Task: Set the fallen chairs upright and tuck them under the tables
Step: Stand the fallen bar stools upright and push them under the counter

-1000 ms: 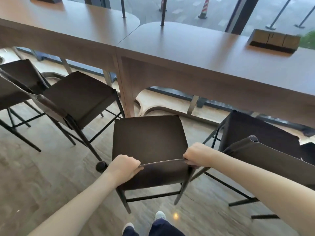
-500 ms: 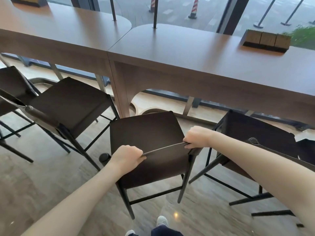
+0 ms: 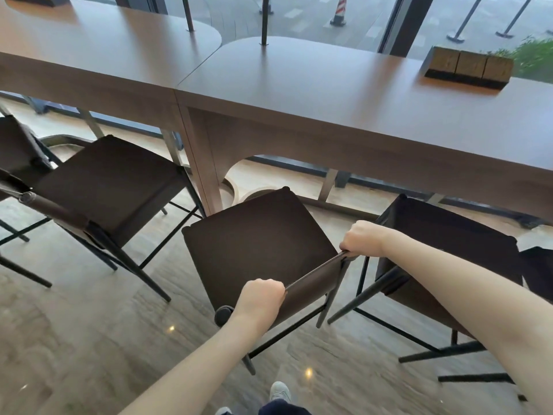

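A dark brown chair (image 3: 254, 244) with thin black legs stands upright in front of the long brown table (image 3: 344, 94). My left hand (image 3: 260, 298) grips the left end of its low backrest. My right hand (image 3: 360, 238) grips the right end of the same backrest. The seat's far corner lies close under the table's front edge, beside the table's leg panel (image 3: 203, 163). The chair is turned slightly, its left side nearer to me.
Another upright chair (image 3: 107, 187) stands to the left and one more (image 3: 449, 253) to the right, both near the table. A further dark seat (image 3: 18, 148) is at the far left. A wooden box (image 3: 468, 65) sits on the table. My shoes (image 3: 279, 390) show below.
Both hands have pushed the chair forward and to the right, nearer the table, and it has turned a little. The view has shifted with it.
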A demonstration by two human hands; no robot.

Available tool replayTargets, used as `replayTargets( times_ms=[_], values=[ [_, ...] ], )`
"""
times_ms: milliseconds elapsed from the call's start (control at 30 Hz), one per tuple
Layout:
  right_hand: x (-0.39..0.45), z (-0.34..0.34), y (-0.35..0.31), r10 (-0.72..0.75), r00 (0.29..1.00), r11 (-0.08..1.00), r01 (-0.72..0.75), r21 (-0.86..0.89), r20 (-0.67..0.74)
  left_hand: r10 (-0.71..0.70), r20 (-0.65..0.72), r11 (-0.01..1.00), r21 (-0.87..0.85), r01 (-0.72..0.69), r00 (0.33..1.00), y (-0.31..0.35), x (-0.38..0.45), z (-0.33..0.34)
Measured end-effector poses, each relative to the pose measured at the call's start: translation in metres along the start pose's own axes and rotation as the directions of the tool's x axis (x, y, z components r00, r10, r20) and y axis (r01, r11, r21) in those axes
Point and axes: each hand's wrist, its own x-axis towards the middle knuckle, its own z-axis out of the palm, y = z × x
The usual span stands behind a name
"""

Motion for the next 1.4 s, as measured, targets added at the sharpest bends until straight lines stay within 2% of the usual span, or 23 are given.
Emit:
replayTargets(
  times_ms=[133, 200, 267, 333, 400, 467, 600, 700, 1067, 1200, 1233, 1300, 1400],
  values=[
    [0.001, 0.012, 0.000, -0.003, 1.000, 1.000, 0.002, -0.019, -0.028, -0.020, -0.033, 0.999, -0.031, 0.019, 0.999, 0.003, -0.001, 0.005],
    [0.000, 0.018, -0.001, 0.008, 1.000, 1.000, -0.008, 0.019, 0.007, -0.008, -0.044, 0.999, -0.050, 0.006, 0.999, 0.007, -0.004, 0.002],
    [-0.003, 0.022, -0.003, 0.019, 0.998, 0.997, -0.024, 0.079, 0.063, 0.011, 0.024, 1.000, -0.018, -0.011, 1.000, 0.012, -0.005, 0.009],
    [-0.006, 0.026, -0.006, 0.033, 0.996, 0.992, -0.042, 0.121, 0.082, 0.042, -0.028, 0.997, -0.057, -0.044, 0.999, 0.014, -0.002, 0.025],
    [-0.010, 0.033, -0.012, 0.045, 0.997, 0.992, -0.051, 0.111, 0.059, 0.061, -0.060, 0.998, -0.021, -0.063, 0.996, 0.018, -0.004, 0.030],
    [-0.015, 0.040, -0.017, 0.062, 0.998, 0.994, -0.064, 0.093, 0.031, 0.048, 0.010, 0.999, 0.012, -0.048, 0.999, 0.024, -0.008, 0.023],
    [-0.023, 0.041, -0.024, 0.062, 0.998, 0.997, -0.061, 0.055, -0.010, -0.013, 0.029, 0.999, 0.041, 0.012, 0.999, 0.024, -0.006, 0.026],
    [-0.023, 0.045, -0.034, 0.047, 0.999, 0.998, -0.046, 0.038, -0.026, 0.006, 0.022, 0.996, 0.084, -0.008, 1.000, 0.017, -0.011, 0.019],
    [-0.013, 0.043, -0.070, 0.118, 0.993, 0.974, -0.111, 0.200, -0.025, 0.198, 0.049, 0.937, 0.285, -0.204, 0.979, -0.039, -0.005, -0.004],
    [-0.003, 0.036, -0.082, 0.185, 0.972, 0.941, -0.133, 0.312, -0.146, 0.295, 0.028, 0.882, 0.378, -0.283, 0.955, -0.074, 0.004, -0.011],
    [0.003, 0.040, -0.083, 0.216, 0.968, 0.917, -0.157, 0.366, -0.127, 0.318, 0.040, 0.867, 0.392, -0.307, 0.947, -0.082, 0.007, -0.011],
    [0.011, 0.049, -0.089, 0.256, 0.947, 0.902, -0.161, 0.402, -0.193, 0.361, 0.076, 0.844, 0.396, -0.360, 0.930, -0.092, 0.012, -0.014],
    [0.013, 0.038, -0.106, 0.271, 0.947, 0.894, -0.181, 0.409, -0.173, 0.425, 0.066, 0.795, 0.449, -0.407, 0.903, -0.103, 0.023, -0.024]
  ],
)
